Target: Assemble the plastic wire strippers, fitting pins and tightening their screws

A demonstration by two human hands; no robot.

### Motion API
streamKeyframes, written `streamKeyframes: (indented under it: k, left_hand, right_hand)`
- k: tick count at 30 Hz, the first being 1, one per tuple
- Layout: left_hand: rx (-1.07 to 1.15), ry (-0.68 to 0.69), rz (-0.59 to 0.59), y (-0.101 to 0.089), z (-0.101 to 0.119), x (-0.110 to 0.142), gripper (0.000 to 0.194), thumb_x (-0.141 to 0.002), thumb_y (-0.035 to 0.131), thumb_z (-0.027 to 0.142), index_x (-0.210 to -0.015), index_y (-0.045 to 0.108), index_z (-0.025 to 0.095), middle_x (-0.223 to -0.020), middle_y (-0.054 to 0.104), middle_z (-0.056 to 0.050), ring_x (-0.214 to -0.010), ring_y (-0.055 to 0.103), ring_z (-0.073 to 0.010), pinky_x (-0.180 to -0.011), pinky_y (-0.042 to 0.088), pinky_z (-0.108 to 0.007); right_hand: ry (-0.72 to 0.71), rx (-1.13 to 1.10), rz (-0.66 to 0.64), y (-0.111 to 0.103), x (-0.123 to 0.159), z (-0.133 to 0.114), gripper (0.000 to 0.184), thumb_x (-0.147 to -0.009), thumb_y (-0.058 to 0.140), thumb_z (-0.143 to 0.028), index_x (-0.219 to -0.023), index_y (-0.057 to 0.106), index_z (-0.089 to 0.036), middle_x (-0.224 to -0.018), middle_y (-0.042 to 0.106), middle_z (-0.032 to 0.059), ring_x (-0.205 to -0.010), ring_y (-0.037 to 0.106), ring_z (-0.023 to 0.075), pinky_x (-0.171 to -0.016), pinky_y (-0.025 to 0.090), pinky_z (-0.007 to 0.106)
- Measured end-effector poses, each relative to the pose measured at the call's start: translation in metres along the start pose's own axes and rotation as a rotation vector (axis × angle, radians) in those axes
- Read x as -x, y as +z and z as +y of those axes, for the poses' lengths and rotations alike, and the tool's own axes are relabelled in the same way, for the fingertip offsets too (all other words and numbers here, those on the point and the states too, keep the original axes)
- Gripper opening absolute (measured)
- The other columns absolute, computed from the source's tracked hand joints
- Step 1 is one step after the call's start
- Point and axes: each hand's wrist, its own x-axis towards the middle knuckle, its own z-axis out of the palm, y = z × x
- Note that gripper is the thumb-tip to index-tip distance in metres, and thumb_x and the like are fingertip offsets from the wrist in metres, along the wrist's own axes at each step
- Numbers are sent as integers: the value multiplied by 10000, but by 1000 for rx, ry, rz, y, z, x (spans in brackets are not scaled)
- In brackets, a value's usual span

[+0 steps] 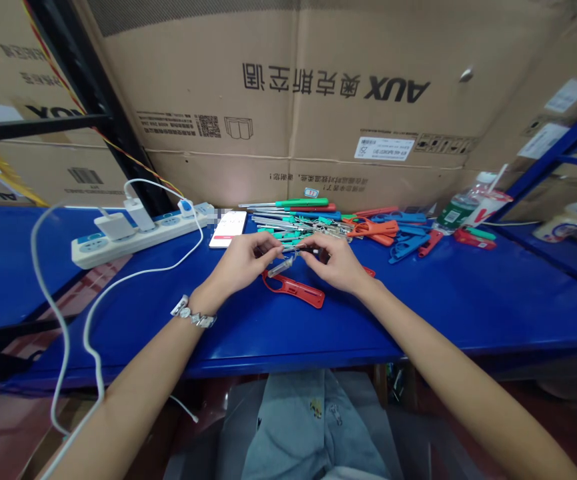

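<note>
My left hand (246,259) and my right hand (335,260) are close together over the blue table, fingers of both pinched. Between the fingertips is a small lighter assembly, with thin metal pieces and a clear fuel tank (281,268) that hangs tilted below them. A dark part shows at the right fingers; its details are too small to make out. Just beneath the hands lies a red lighter shell half (298,291), hollow side up. Another red piece (369,272) peeks out from behind my right hand.
Beyond the hands are piled metal-tubed sticks with green ends (283,223), orange shells (372,228) and blue shells (408,244). A phone (228,229) lies left of the pile. A power strip (113,243) trails white cables. At right stands a bottle (452,213). Cardboard (318,120) walls the back.
</note>
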Motion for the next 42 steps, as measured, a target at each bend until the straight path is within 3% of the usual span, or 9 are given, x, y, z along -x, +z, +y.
streamKeyframes:
  k: [8, 14, 21, 24, 28, 31, 34, 38, 42]
  left_hand:
    - [8, 22, 43, 0, 4, 0, 186, -912, 654, 340, -913, 725, 168, -832, 765, -68, -717, 671, -171, -667, 512, -298]
    - [77, 11, 175, 4, 8, 0, 186, -895, 686, 334, -891, 722, 152, -774, 750, -61, -676, 658, -161, -634, 505, -283]
    - [161, 3, 263, 11, 15, 0, 231, -895, 705, 381, -884, 737, 152, -765, 737, -52, -613, 614, -130, -574, 496, -253]
    - [177, -5, 228, 7, 17, 0, 231, -887, 713, 380, -909, 742, 153, -797, 753, -65, -634, 634, -138, -589, 513, -257]
    - [149, -20, 114, -7, 13, -1, 227, -869, 728, 380, -929, 744, 161, -818, 767, -62, -682, 663, -157, -636, 538, -276]
    - [100, -6, 14, -15, 8, 0, 199, -880, 712, 365, -910, 752, 172, -847, 771, -62, -737, 681, -168, -682, 545, -288]
    - [53, 15, -90, -16, 5, 1, 189, -895, 692, 368, -881, 762, 193, -847, 769, -56, -761, 684, -172, -696, 539, -292]
    - [52, -29, -226, -15, 2, 2, 198, -902, 670, 368, -855, 754, 195, -786, 767, -57, -691, 682, -172, -646, 535, -294]
    - [38, -64, -268, -16, 0, 3, 183, -889, 672, 356, -886, 763, 198, -780, 774, -65, -691, 705, -184, -644, 550, -300]
  right_hand:
    - [190, -398, 109, 11, -8, 9, 341, -899, 651, -359, -1199, 548, -233, -914, 652, 27, -680, 620, 159, -647, 509, 319]
    - [201, -317, 85, 8, -5, 12, 501, -801, 792, -430, -1194, 553, -232, -1134, 662, 79, -927, 639, 202, -791, 531, 356]
    - [117, -158, -21, 26, -4, -4, 240, -807, 820, -385, -942, 717, -215, -1112, 728, 66, -1148, 629, 240, -1069, 431, 455]
    - [137, -320, -95, 24, -7, -4, 116, -882, 718, -314, -928, 686, -213, -1028, 738, 43, -1038, 674, 210, -999, 476, 412]
    - [272, -531, -163, 5, -7, 4, 46, -873, 622, -232, -911, 612, -209, -749, 676, -15, -693, 642, 166, -744, 507, 339]
    - [308, -380, -221, -7, -2, 6, 107, -823, 542, -136, -864, 611, -206, -621, 579, -49, -562, 527, 139, -626, 422, 293]
    - [257, -25, -264, -10, 4, 2, 228, -809, 516, -101, -925, 689, -195, -672, 619, -16, -583, 505, 148, -622, 381, 297]
    - [110, 340, -304, -6, 12, -6, 355, -839, 538, -91, -1120, 733, -186, -955, 725, 82, -803, 620, 215, -787, 429, 378]
    - [9, 482, -328, -3, 17, -4, 409, -879, 513, -98, -1234, 690, -199, -1137, 685, 119, -1053, 618, 278, -917, 413, 459]
